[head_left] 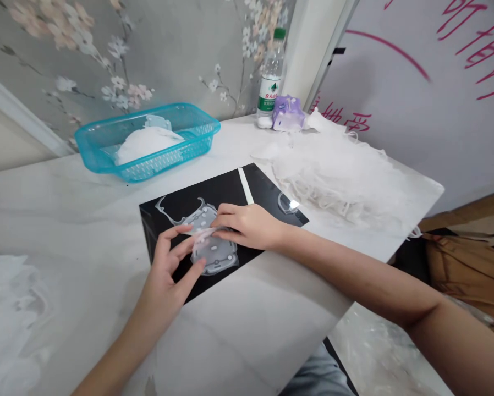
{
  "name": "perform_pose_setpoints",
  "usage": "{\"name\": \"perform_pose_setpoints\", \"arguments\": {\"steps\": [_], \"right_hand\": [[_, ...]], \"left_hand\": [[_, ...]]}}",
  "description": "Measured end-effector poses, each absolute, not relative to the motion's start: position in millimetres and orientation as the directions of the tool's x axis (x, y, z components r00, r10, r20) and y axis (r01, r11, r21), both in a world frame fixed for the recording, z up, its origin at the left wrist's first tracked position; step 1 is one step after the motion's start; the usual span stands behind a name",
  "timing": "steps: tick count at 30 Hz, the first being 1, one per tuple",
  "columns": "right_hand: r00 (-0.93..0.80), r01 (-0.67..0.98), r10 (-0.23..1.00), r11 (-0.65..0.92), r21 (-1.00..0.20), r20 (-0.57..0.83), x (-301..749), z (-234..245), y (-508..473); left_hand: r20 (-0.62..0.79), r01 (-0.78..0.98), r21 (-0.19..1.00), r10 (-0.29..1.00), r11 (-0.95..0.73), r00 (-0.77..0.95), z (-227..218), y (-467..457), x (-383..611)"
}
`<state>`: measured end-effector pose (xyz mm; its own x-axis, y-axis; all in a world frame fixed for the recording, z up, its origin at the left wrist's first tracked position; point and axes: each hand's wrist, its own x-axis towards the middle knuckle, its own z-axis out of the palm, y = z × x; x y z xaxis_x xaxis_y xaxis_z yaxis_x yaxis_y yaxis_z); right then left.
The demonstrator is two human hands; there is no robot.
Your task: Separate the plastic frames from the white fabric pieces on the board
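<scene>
A translucent, pale moulded piece (214,256) with small slots and round holes rests on a black sheet (275,190). It has thin ragged edges, and a fold stands up across its middle. My left hand (170,264) grips it from the left, thumb on the near part and fingers at the raised fold. My right hand (247,225) is closed on the fold from the right, its fingertips partly hidden. A thin curved strip of similar material (164,212) lies beyond my left hand. Past my right knuckles lies a flat white stick (245,186).
A blue plastic basket (170,157) with white pieces stands at the back. Behind right are a water bottle (270,82) and a purple package (289,114). A heap of whitish strips (338,176) covers the right side. More white pieces (11,324) lie at left.
</scene>
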<state>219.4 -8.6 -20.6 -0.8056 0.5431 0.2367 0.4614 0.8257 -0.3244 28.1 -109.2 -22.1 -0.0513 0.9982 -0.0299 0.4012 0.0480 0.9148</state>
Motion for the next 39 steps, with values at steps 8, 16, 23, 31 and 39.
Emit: {"name": "perform_pose_setpoints", "arguments": {"steps": [8, 16, 23, 31, 39], "right_hand": [[-0.806, 0.337, 0.477, 0.857, -0.390, 0.352, 218, -12, -23], [-0.745, 0.541, 0.619, 0.778, -0.320, 0.246, 208, -13, -29], [-0.176, 0.721, 0.814, 0.489, -0.491, 0.553, 237, -7, 13], [0.204, 0.651, 0.679, 0.444, -0.616, 0.705, 248, -9, 29], [0.176, 0.550, 0.837, 0.354, -0.757, 0.519, 285, -8, 55]], "left_hand": [[-0.112, 0.237, 0.961, 0.985, 0.142, -0.135, -14, -109, 31], [-0.147, 0.241, 0.957, 0.986, 0.161, -0.075, -15, -108, 27], [-0.120, 0.265, 0.955, 0.991, 0.131, -0.059, -13, -109, 28], [-0.088, 0.286, 0.951, 0.990, 0.116, -0.110, -9, -111, 28], [-0.110, 0.363, 0.930, 0.985, 0.055, 0.131, -7, -116, 30]]}}
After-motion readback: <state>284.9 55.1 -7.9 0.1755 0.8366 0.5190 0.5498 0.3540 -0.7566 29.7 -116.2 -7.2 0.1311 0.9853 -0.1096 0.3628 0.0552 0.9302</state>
